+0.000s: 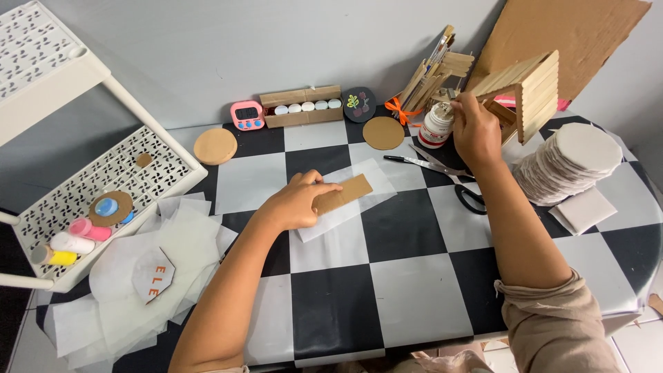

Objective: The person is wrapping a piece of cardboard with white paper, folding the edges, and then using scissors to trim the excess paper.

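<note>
We see a long cardboard box (302, 106) at the back of the black-and-white checked counter (407, 276), holding a row of small round white and pale blue lids. To the left, a white perforated rack (148, 176) carries a pink tube, a white tube with a yellow cap, and a brown disc with a blue centre. Behind the right hand (474, 131), a bundle of wooden sticks and brushes (431, 76) stands upright.

Our left hand (297, 204) presses flat on a brown cardboard strip (345, 193), which lies on a sheet of translucent white paper (345, 207) near the counter's middle. Our right hand is closed around something at the top of a white glue bottle with a red label (435, 128); we cannot tell just what it pinches. Just beside it sits a small house of wooden sticks (532, 90).

Black-handled scissors (442, 176) lie between the two hands. A stack of round white pads (570, 162) fills the right edge, loose white papers (152, 276) the left. The checked squares nearest us lie open.
</note>
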